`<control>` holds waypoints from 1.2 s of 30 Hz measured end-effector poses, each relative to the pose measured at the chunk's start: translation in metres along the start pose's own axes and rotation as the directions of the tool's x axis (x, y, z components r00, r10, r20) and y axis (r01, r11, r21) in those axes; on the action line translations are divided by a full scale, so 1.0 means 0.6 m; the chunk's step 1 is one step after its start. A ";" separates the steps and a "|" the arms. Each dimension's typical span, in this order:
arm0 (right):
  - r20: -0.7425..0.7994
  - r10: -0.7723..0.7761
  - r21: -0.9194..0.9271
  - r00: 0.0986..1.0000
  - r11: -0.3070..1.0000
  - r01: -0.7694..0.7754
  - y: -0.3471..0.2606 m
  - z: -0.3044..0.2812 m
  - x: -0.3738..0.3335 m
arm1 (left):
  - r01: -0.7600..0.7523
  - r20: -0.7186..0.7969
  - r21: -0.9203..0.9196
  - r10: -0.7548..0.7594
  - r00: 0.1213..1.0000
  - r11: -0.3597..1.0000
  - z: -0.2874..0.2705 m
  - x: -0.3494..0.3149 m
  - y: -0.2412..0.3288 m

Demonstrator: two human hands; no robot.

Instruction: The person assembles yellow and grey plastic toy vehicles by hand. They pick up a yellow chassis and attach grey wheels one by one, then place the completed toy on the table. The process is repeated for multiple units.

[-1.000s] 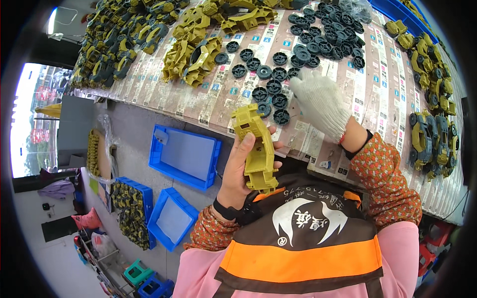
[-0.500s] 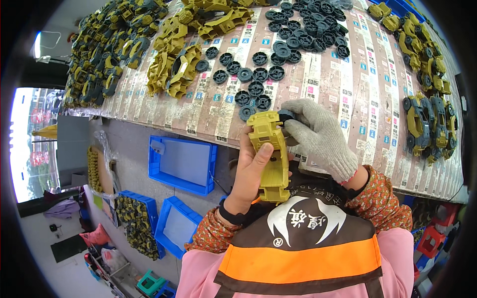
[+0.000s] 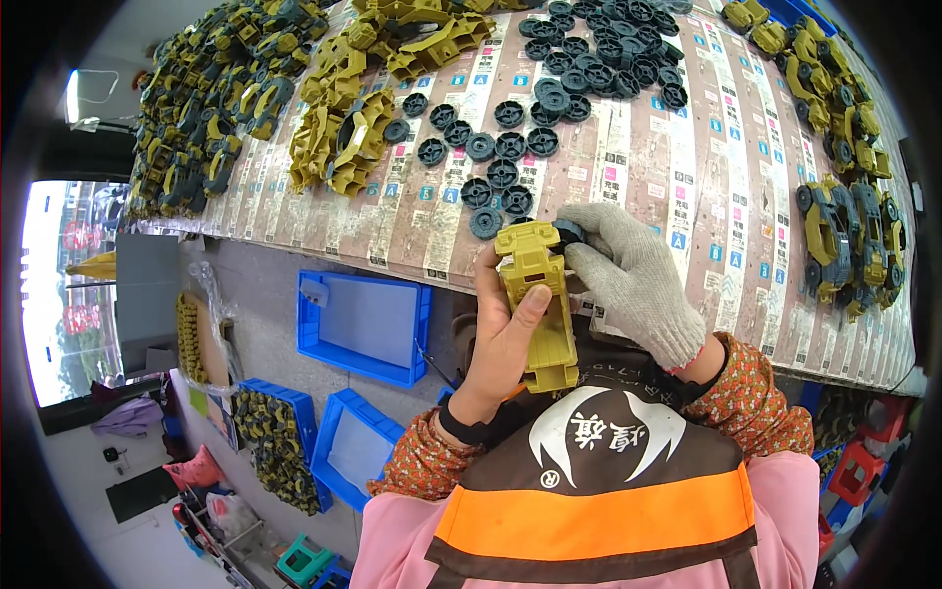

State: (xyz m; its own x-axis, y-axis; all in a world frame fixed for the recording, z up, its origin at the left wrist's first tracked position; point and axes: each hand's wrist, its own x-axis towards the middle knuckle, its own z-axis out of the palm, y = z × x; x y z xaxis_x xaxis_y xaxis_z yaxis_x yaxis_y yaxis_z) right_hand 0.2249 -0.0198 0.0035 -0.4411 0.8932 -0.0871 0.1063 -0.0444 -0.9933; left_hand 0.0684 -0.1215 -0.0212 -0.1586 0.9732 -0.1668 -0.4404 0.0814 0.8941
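Note:
My bare left hand (image 3: 502, 329) is closed around a yellow toy car body (image 3: 549, 344), held upright at the table's near edge with the thumb across it. My right hand (image 3: 633, 280), in a grey knit glove, pinches a dark toy wheel (image 3: 567, 234) against the upper right side of the body. The gloved fingers partly cover the wheel, so how far it sits on the body cannot be seen. Just beyond lie loose dark wheels (image 3: 510, 146), scattered on the table, with a denser pile of wheels (image 3: 613, 54) farther back.
Yellow car bodies (image 3: 368, 137) lie at the back left, beside a large heap of yellow-and-grey cars (image 3: 211, 108). More cars (image 3: 849, 236) line the right side of the table (image 3: 706, 196). Blue trays (image 3: 363, 324) stand below on the left; one crate (image 3: 275, 447) is full of parts.
The car body has tipped slightly, its lower end shifting right and up. The gloved hand stays at the wheel, its fingers slightly lower.

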 end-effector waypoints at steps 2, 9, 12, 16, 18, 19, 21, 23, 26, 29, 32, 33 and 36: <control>-0.010 -0.017 -0.049 1.000 0.999 0.016 0.002 -0.001 0.001 | 0.005 0.005 0.000 -0.005 1.000 1.000 -0.001 -0.002 -0.002; -0.012 -0.068 -0.113 0.998 0.991 0.066 -0.011 0.003 -0.005 | -0.006 0.004 0.033 0.005 1.000 0.999 0.004 -0.005 0.007; 0.019 -0.177 -0.201 0.984 0.963 0.177 -0.009 0.001 -0.011 | -0.077 0.030 0.170 0.073 0.997 0.982 0.000 -0.003 0.006; 0.120 -0.144 -0.443 0.982 0.878 0.183 -0.040 -0.005 -0.029 | -0.115 0.073 0.311 0.097 0.993 0.943 -0.002 -0.004 0.004; 0.148 -0.176 -0.466 0.973 0.856 0.226 -0.038 -0.011 -0.030 | -0.140 0.121 0.375 0.101 0.987 0.917 -0.009 -0.006 0.004; 0.162 -0.192 -0.477 0.968 0.843 0.247 -0.038 -0.014 -0.030 | -0.132 0.135 0.380 0.087 0.987 0.916 -0.009 -0.007 0.005; 0.189 -0.162 -0.524 0.969 0.817 0.239 -0.051 -0.019 -0.028 | -0.119 0.163 0.390 0.058 0.985 0.913 -0.012 -0.010 0.006; 0.211 -0.165 -0.563 0.964 0.785 0.258 -0.055 -0.019 -0.027 | -0.140 0.190 0.436 0.061 0.980 0.889 -0.020 -0.010 0.000; 0.239 -0.217 -0.568 0.947 0.760 0.317 -0.053 -0.016 -0.020 | -0.149 0.203 0.489 0.054 0.978 0.859 -0.023 -0.013 0.009; 0.271 -0.149 -0.468 0.951 0.843 0.266 -0.048 -0.014 -0.005 | -0.220 0.203 0.501 0.133 0.970 0.837 -0.032 -0.016 0.006; 0.342 0.040 -0.367 0.939 0.925 0.094 -0.075 -0.005 0.029 | -0.051 0.041 0.225 0.043 0.998 0.973 -0.043 -0.022 0.008; 0.353 0.048 -0.361 0.934 0.928 0.088 -0.078 -0.005 0.052 | 0.039 -0.016 0.070 -0.038 0.999 0.997 -0.044 -0.020 0.016; 0.318 -0.254 -0.637 0.913 0.656 0.404 -0.047 -0.001 0.123 | 0.021 -0.193 -0.150 -0.050 0.980 0.988 -0.042 -0.010 0.054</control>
State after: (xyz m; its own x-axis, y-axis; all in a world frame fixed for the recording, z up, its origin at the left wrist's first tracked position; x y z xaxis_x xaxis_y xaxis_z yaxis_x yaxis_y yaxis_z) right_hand 0.1898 0.0479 0.0253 -0.7131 0.6850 0.1491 0.4591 0.6170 -0.6392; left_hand 0.0332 -0.1304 -0.0018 -0.3038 0.9081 -0.2882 -0.5712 0.0686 0.8180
